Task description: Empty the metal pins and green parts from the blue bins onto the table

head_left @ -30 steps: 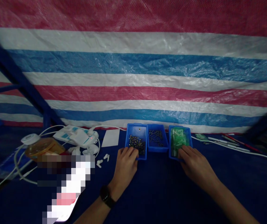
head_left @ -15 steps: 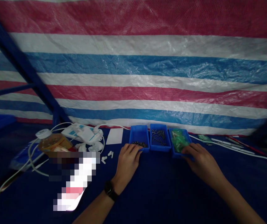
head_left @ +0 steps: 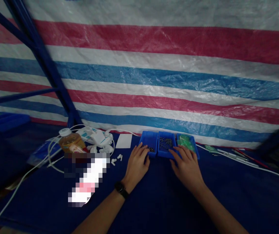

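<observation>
Three small blue bins stand in a row on the dark blue table. The left bin (head_left: 149, 136) has small metal parts (head_left: 151, 149) near its front. My left hand (head_left: 137, 164), with a black watch on the wrist, lies over that bin's front left corner, fingers stretched out. Thin dark screws or nails (head_left: 165, 143) lie in the middle bin (head_left: 163, 154). In the right bin (head_left: 197, 150) is a green plastic packet (head_left: 185, 141). My right hand (head_left: 187, 165) rests with spread fingers at the front of the middle and right bins, hiding part of both.
To the left are a bottle of amber liquid (head_left: 72, 143), white cables, a power strip (head_left: 96, 137), white earbuds (head_left: 119, 157) and a lit, pixelated device (head_left: 90, 178). A white card (head_left: 124, 141) lies behind. Pen-like tools (head_left: 239, 157) lie at right. A striped tarp (head_left: 154, 74) hangs behind.
My right hand has let go of the right bin's front edge and moved left, its fingers spreading. My left hand stays by the left bin. The view has shifted a little.
</observation>
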`<state>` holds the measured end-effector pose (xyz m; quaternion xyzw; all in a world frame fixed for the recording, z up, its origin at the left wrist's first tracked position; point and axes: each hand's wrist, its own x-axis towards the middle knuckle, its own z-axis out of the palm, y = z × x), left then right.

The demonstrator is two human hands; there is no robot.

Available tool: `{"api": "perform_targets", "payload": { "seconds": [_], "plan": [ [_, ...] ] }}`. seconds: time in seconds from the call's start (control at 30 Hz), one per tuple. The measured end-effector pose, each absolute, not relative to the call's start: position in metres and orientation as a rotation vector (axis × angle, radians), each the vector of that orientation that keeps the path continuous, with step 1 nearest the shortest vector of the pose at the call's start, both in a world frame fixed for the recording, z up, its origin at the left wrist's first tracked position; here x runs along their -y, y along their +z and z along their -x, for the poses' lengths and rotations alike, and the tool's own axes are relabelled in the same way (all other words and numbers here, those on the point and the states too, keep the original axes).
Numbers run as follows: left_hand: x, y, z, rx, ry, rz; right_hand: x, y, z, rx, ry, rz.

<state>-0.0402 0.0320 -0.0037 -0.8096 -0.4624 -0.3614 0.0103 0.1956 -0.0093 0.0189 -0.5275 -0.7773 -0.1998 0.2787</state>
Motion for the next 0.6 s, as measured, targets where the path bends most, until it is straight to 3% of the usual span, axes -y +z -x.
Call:
{"api": "perform_targets", "payload": {
  "seconds": [0.3,0.6],
  "plan": [
    [0.004,0.019,0.033,1.414,-1.35,2.502,0.02,0.0,-0.188,2.038,-0.443,1.332],
    [0.001,0.014,0.028,1.8,-1.937,2.882,0.046,0.0,-0.177,2.032,-0.707,1.069]
  ]
}}
